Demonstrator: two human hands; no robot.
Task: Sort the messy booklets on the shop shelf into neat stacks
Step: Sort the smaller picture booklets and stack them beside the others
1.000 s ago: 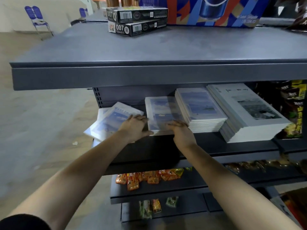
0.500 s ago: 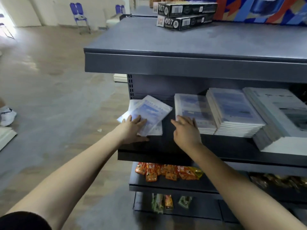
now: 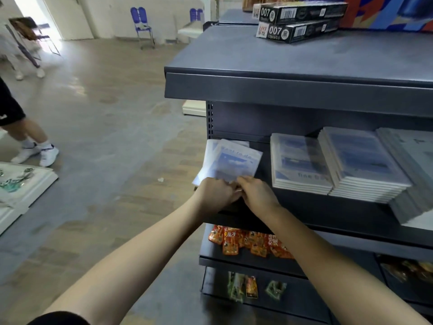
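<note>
A loose, skewed pile of blue-and-white booklets (image 3: 230,160) lies at the left end of the dark shelf (image 3: 328,214), partly overhanging its side. My left hand (image 3: 216,194) and my right hand (image 3: 256,192) meet at the pile's near edge, fingers curled round the booklets' front edge. To the right stand neat stacks: a low stack of blue booklets (image 3: 300,163), a taller blue stack (image 3: 365,160), and a grey-white stack (image 3: 412,174) at the frame's right.
The top shelf board (image 3: 293,90) juts out above the booklets, carrying two black "007" boxes (image 3: 297,22). Orange snack packets (image 3: 248,242) fill the shelf below. A person's legs (image 3: 30,137) stand on the floor at left, near a white board (image 3: 21,184) and blue chairs (image 3: 140,22).
My right hand left the low blue stack and moved left to the loose pile. Both hands, flat before, now curl round the pile's near edge. The camera view swung left.
</note>
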